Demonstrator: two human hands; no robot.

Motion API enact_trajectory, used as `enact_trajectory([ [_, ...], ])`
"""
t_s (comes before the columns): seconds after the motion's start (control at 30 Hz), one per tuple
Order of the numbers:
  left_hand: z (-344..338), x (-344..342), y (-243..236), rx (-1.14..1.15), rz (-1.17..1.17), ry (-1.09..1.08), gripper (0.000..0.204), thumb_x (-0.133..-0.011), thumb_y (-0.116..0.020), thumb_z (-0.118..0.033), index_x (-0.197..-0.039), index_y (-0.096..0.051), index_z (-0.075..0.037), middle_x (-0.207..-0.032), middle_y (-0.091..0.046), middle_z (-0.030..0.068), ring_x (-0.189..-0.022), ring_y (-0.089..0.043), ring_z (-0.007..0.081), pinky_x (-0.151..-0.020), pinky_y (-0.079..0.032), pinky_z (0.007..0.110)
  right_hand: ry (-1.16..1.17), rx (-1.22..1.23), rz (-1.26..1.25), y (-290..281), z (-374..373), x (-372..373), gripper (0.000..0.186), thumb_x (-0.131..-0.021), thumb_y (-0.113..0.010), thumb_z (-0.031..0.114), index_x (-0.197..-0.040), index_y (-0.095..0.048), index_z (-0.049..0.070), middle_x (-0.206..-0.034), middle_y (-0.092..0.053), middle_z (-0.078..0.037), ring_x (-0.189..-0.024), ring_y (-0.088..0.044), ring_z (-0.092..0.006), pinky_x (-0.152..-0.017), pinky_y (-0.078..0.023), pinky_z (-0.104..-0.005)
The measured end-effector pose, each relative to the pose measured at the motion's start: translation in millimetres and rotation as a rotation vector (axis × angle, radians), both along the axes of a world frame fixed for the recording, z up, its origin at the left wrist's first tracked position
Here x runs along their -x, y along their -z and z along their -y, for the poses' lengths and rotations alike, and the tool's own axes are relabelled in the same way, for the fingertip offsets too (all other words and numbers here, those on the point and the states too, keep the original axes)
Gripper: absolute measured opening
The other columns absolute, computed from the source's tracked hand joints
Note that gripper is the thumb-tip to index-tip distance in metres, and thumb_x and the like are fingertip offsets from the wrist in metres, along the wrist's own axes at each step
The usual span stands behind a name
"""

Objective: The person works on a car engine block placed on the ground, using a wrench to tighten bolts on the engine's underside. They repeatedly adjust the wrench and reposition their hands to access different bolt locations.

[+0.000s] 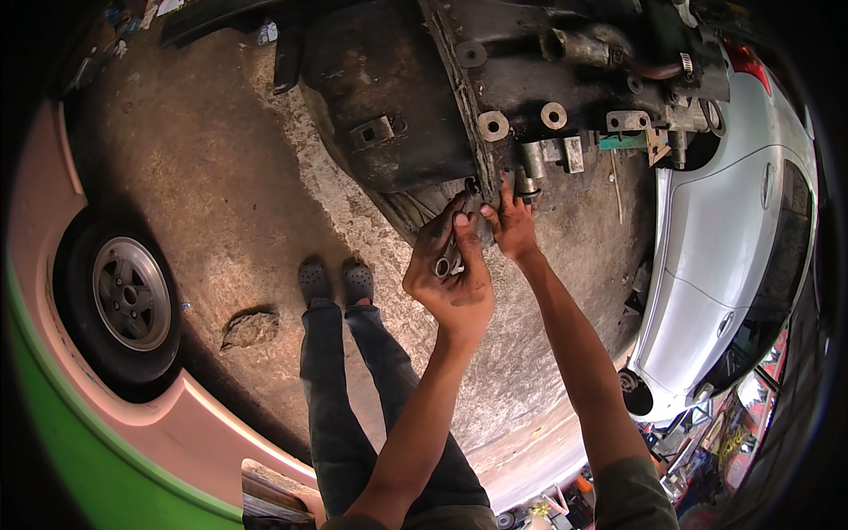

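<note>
L hand [468, 281]: palm up, just below lower edge of dark casing [397, 88]; fingers curled well in, thumb over, closed round ring-ended tool [449, 264].
Ring-ended tool: in L palm, ring end showing at heel side, rest hidden by fingers.
Dark knob [472, 187]: at L fingertips, bottom end of flange [457, 79]; prob. a bolt head, but too small & shaded to be sure.
R hand [515, 225]: right of flange's bottom end, fingers apart & mostly straight, nothing seen gripped; fingertips up beside metal stub [533, 161].
Tool risk: could slip out & drop to concrete floor [565, 318], as L fingers share grip w/ work at knob.
Knob risk: if loose, could fall too, since only fingertips are near it & nothing's under it but floor.
Knuckle risk: hands v. close together, so a sudden slip could knock fingers on flange edge or stub.
</note>
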State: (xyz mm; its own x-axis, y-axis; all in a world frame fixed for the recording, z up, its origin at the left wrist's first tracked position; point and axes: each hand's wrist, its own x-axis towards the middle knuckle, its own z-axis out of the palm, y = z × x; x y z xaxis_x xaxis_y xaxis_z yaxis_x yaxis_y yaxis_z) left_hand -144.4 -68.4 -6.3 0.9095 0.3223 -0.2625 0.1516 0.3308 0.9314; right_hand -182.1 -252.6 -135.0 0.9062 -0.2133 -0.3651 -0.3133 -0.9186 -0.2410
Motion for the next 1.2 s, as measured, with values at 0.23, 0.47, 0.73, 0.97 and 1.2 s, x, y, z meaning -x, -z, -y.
enact_trajectory([
  [0.23, -6, 10, -2, -0.253, 0.047, 0.124, 0.026, -0.099, -0.057, -0.012, -0.11, -0.068, 0.009, -0.1, -0.071, 0.0188, -0.091, -0.069, 0.0214, -0.076, -0.056, 0.03, -0.036, 0.056, 0.019, 0, -1, 0, 0.08, -0.094, -0.033, 0.067, -0.155, -0.025, 0.016, -0.163, 0.001, -0.018, -0.15, 0.004, -0.0405, -0.114, -0.002, -0.0672],
  [0.47, -4, 7, -3, -0.284, 0.082, 0.097, 0.023, -0.098, -0.057, -0.008, -0.11, -0.068, 0.008, -0.099, -0.071, 0.0185, -0.09, -0.07, 0.023, -0.078, -0.056, 0.032, -0.019, 0.021, 0.029, 1, 0, 1, 0.078, -0.093, -0.035, 0.066, -0.155, -0.025, 0.02, -0.163, 0.001, -0.018, -0.149, 0.004, -0.0416, -0.114, -0.002, -0.0674],
  [0.73, -3, 2, -6, -0.389, 0.159, 0.104, 0.021, -0.097, -0.057, -0.006, -0.108, -0.069, 0.008, -0.096, -0.071, 0.0187, -0.088, -0.07, 0.0242, -0.075, -0.055, 0.033, -0.04, 0.056, 0.031, 0, 0, 0, 0.078, -0.093, -0.035, 0.067, -0.155, -0.025, 0.021, -0.163, 0.002, -0.017, -0.149, 0.004, -0.0416, -0.114, -0.002, -0.0677],
  [0.97, -13, 7, -9, -0.292, 0.023, 0.25, 0.029, -0.098, -0.056, -0.014, -0.114, -0.067, 0.008, -0.093, -0.069, 0.0176, -0.079, -0.068, 0.0219, -0.072, -0.054, 0.031, 0.012, -0.018, 0.008, 1, 0, 0, 0.078, -0.094, -0.034, 0.066, -0.155, -0.025, 0.018, -0.163, 0.002, -0.017, -0.15, 0.005, -0.0405, -0.114, -0.001, -0.0669],
  [1.2, -34, 6, -9, 0.466, -0.185, 0.49, 0.05, -0.098, -0.047, -0.015, -0.145, -0.041, 0.001, -0.097, -0.061, 0.0142, -0.08, -0.06, 0.0189, -0.069, -0.05, 0.03, 0.003, -0.02, 0.039, 3, 1, 2, 0.079, -0.094, -0.035, 0.066, -0.155, -0.026, 0.016, -0.163, -0.005, -0.017, -0.15, 0.007, -0.0391, -0.115, 0.001, -0.065],
])
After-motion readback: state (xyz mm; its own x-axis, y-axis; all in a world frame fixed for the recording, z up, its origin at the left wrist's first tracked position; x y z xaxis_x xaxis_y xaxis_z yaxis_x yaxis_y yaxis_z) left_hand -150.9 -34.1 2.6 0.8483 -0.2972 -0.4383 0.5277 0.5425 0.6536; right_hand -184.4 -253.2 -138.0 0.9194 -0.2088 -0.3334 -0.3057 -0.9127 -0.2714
